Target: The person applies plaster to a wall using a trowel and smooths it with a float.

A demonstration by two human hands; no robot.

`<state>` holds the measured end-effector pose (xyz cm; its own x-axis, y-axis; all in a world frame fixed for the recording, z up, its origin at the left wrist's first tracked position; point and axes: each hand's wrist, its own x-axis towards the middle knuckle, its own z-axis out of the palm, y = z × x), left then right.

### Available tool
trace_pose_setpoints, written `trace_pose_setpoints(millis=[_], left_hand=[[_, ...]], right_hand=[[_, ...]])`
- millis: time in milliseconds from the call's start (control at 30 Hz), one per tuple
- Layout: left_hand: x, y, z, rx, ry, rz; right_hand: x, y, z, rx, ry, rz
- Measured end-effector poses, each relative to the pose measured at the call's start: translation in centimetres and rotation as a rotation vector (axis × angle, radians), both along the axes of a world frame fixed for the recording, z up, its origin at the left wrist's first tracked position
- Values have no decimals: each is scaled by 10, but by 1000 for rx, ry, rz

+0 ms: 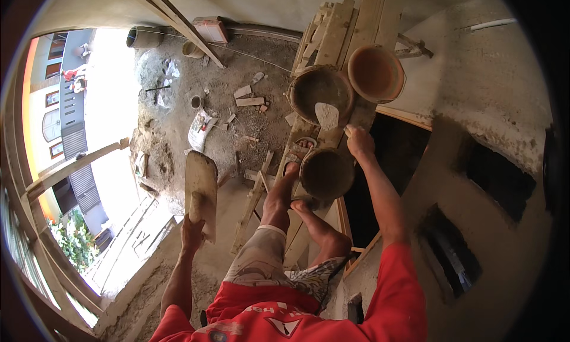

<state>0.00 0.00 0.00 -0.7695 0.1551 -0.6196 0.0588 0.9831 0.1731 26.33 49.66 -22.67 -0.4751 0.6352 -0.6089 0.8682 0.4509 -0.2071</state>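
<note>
My left hand (193, 235) is closed round the handle of a wooden plastering float (200, 171), held out to the left with the handle side up. In my right hand (360, 143) is a trowel (326, 115). Its pale blade, apparently coated in mortar, is over the near edge of a round mortar tub (295, 104). Just beyond and to the right sits a reddish bucket (353, 66). A dark bucket (304, 181) stands nearer, beside my feet; its contents are too dark to make out.
I am up on a scaffold of wooden planks (363, 27), with the dirt floor (237, 63) below. Bricks, a white sack (200, 130) and wood scraps lie down there. To the right are a dark framed opening (389, 158) and a wall with dark holes (499, 170).
</note>
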Motion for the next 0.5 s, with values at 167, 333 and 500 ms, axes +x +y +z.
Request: trace_pose_setpoints(millis=[167,333,500], left_hand=[[8,-5,-20,-70,-21,124],[20,-43,-43,-91,-3,101],[29,-52,-52,-63,-17,126]], right_hand=[[-63,27,-71,119,139,50],[-76,42,-125,175,161,97],[-75,49,-140,132,223,202]])
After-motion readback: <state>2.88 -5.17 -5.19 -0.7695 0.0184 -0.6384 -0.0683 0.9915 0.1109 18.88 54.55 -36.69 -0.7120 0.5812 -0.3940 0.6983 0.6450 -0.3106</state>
